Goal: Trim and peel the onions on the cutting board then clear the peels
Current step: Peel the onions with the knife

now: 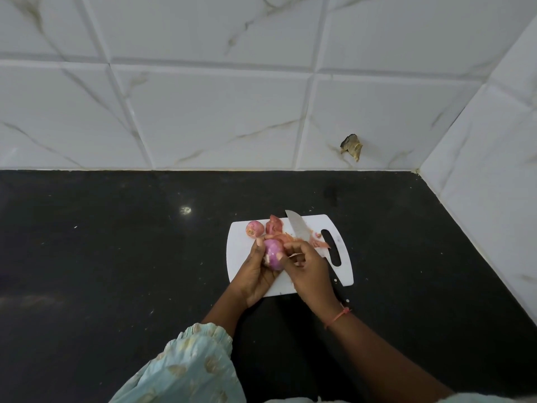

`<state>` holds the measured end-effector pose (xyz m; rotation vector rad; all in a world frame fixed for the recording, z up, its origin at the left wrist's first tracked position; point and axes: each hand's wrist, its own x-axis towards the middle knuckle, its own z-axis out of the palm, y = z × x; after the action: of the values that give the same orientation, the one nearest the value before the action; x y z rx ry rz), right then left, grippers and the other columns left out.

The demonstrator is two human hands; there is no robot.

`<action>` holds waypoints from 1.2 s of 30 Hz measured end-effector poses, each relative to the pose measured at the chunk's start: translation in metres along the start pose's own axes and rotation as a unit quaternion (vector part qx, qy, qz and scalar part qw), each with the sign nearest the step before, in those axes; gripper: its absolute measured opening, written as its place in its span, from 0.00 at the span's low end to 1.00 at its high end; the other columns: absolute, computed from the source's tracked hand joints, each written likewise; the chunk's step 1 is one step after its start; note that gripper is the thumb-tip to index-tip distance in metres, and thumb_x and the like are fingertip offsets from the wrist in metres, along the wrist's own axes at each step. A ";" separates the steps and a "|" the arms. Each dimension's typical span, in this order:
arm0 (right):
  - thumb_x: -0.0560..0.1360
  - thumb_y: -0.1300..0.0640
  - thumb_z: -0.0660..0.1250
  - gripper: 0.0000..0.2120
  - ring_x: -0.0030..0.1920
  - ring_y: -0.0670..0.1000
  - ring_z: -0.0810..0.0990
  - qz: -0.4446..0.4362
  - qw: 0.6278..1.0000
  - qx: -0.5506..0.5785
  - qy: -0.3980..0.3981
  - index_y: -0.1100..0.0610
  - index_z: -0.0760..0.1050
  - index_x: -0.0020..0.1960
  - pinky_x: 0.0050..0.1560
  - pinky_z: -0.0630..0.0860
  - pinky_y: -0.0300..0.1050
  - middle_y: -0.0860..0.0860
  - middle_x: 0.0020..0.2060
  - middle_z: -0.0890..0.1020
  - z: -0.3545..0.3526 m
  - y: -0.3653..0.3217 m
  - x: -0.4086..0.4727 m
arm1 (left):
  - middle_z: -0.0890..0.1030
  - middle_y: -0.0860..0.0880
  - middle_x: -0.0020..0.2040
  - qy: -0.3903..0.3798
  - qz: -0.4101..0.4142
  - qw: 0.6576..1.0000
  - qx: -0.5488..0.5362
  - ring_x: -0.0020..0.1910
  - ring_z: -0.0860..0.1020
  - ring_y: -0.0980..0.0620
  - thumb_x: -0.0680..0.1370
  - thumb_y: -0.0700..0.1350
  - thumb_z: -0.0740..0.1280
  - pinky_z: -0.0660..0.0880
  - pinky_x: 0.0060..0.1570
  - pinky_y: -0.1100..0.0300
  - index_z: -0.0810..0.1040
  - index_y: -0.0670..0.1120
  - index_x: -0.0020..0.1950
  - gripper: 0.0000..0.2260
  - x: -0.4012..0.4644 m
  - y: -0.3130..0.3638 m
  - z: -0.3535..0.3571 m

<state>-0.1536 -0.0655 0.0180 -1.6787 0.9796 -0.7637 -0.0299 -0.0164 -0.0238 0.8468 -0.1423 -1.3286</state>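
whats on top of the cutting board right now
On the white cutting board lie an unpeeled onion, loose peels and a knife. Above it the left hand holds a peeled onion; the right hand hides the knife's handle.

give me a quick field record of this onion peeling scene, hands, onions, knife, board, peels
left hand: grips a purple peeled onion
right hand: holds the knife, fingers at the onion
second onion: unpeeled, on the far left of the board
cutting board: white, on a black countertop
peels: heaped on the board beside the blade, not cleared
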 end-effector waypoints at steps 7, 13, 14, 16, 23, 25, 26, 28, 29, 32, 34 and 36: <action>0.73 0.58 0.74 0.03 0.40 0.43 0.82 -0.049 0.997 -0.063 0.013 0.56 0.83 0.46 0.40 0.80 0.41 0.45 0.38 0.84 -0.009 -0.003 0.005 | 0.77 0.38 0.68 -0.023 0.007 0.999 0.025 0.66 0.78 0.42 0.77 0.49 0.69 0.79 0.60 0.51 0.68 0.45 0.72 0.25 0.001 0.000 -0.002; 0.73 0.59 0.73 0.04 0.35 0.45 0.82 -0.041 0.997 -0.068 0.019 0.58 0.82 0.40 0.39 0.80 0.49 0.47 0.33 0.83 -0.014 -0.003 0.007 | 0.76 0.36 0.69 -0.027 -0.018 0.996 0.079 0.69 0.75 0.38 0.80 0.47 0.67 0.72 0.70 0.44 0.67 0.38 0.74 0.26 0.005 -0.004 -0.002; 0.72 0.60 0.73 0.03 0.36 0.46 0.82 -0.040 0.997 -0.064 0.018 0.57 0.82 0.40 0.39 0.81 0.51 0.47 0.34 0.83 -0.013 -0.002 0.007 | 0.76 0.35 0.69 -0.027 -0.022 0.996 0.080 0.70 0.75 0.38 0.79 0.49 0.68 0.70 0.71 0.43 0.66 0.37 0.75 0.28 0.004 -0.003 -0.001; 0.72 0.62 0.72 0.03 0.39 0.44 0.82 -0.043 0.998 -0.053 0.007 0.56 0.81 0.43 0.41 0.81 0.47 0.46 0.37 0.84 -0.014 -0.002 0.007 | 0.77 0.35 0.68 -0.036 -0.025 0.996 0.081 0.69 0.76 0.39 0.80 0.50 0.66 0.70 0.71 0.43 0.68 0.37 0.74 0.26 0.003 -0.003 -0.001; 0.78 0.56 0.67 0.16 0.34 0.52 0.81 -0.012 0.983 -0.017 -0.181 0.45 0.74 0.64 0.36 0.81 0.60 0.51 0.48 0.78 -0.021 -0.006 0.013 | 0.81 0.36 0.53 -0.058 -0.021 0.995 0.083 0.42 0.80 0.46 0.84 0.55 0.55 0.79 0.42 0.54 0.77 0.38 0.62 0.23 -0.005 0.000 0.006; 0.78 0.56 0.68 0.14 0.32 0.51 0.80 -0.003 0.982 -0.036 -0.188 0.45 0.73 0.62 0.33 0.80 0.55 0.51 0.43 0.77 -0.021 -0.012 0.014 | 0.81 0.35 0.54 -0.076 -0.026 0.993 0.090 0.42 0.80 0.45 0.84 0.57 0.53 0.78 0.42 0.53 0.74 0.35 0.65 0.26 -0.002 -0.001 0.003; 0.78 0.56 0.68 0.14 0.31 0.51 0.79 0.001 0.981 -0.042 -0.190 0.46 0.73 0.61 0.32 0.79 0.51 0.51 0.43 0.77 -0.020 -0.015 0.014 | 0.80 0.34 0.55 -0.078 -0.025 0.992 0.093 0.42 0.80 0.45 0.84 0.58 0.54 0.77 0.43 0.52 0.73 0.35 0.66 0.27 -0.001 -0.001 0.002; 0.78 0.58 0.68 0.13 0.30 0.52 0.78 0.006 0.980 -0.050 -0.194 0.48 0.72 0.60 0.29 0.77 0.42 0.52 0.41 0.76 -0.019 -0.019 0.014 | 0.79 0.34 0.55 -0.074 -0.025 0.992 0.094 0.41 0.80 0.45 0.83 0.59 0.56 0.76 0.43 0.52 0.73 0.35 0.66 0.27 0.002 -0.002 -0.001; 0.78 0.60 0.68 0.13 0.30 0.52 0.78 0.008 0.979 -0.054 -0.194 0.49 0.72 0.60 0.28 0.75 0.39 0.53 0.41 0.76 -0.019 -0.021 0.014 | 0.79 0.35 0.54 -0.072 -0.026 0.992 0.098 0.41 0.80 0.45 0.83 0.59 0.56 0.75 0.43 0.52 0.73 0.36 0.65 0.27 0.003 -0.002 -0.002; 0.78 0.60 0.68 0.12 0.30 0.51 0.77 0.003 0.977 -0.073 -0.199 0.49 0.72 0.59 0.28 0.74 0.38 0.51 0.39 0.76 -0.019 -0.023 0.015 | 0.80 0.36 0.51 -0.085 -0.027 0.992 0.092 0.39 0.78 0.44 0.82 0.58 0.56 0.71 0.43 0.51 0.78 0.38 0.59 0.25 0.001 -0.002 0.001; 0.78 0.59 0.68 0.12 0.30 0.51 0.77 -0.006 0.975 -0.092 -0.203 0.47 0.72 0.57 0.28 0.75 0.41 0.51 0.38 0.76 -0.020 -0.024 0.016 | 0.80 0.37 0.50 -0.087 -0.025 0.992 0.093 0.39 0.77 0.44 0.80 0.59 0.59 0.69 0.43 0.51 0.81 0.40 0.56 0.24 0.000 -0.001 0.003; 0.78 0.59 0.68 0.11 0.30 0.51 0.78 -0.008 0.974 -0.098 -0.204 0.47 0.72 0.57 0.27 0.75 0.42 0.52 0.38 0.77 -0.020 -0.025 0.017 | 0.80 0.37 0.48 -0.087 -0.031 0.991 0.096 0.39 0.76 0.43 0.77 0.61 0.64 0.69 0.43 0.52 0.81 0.40 0.55 0.25 0.002 0.000 0.003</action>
<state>-0.1564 -0.0848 0.0482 -1.9181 0.7685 -0.3163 -0.0306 -0.0191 -0.0222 0.9015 -0.3874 -1.4622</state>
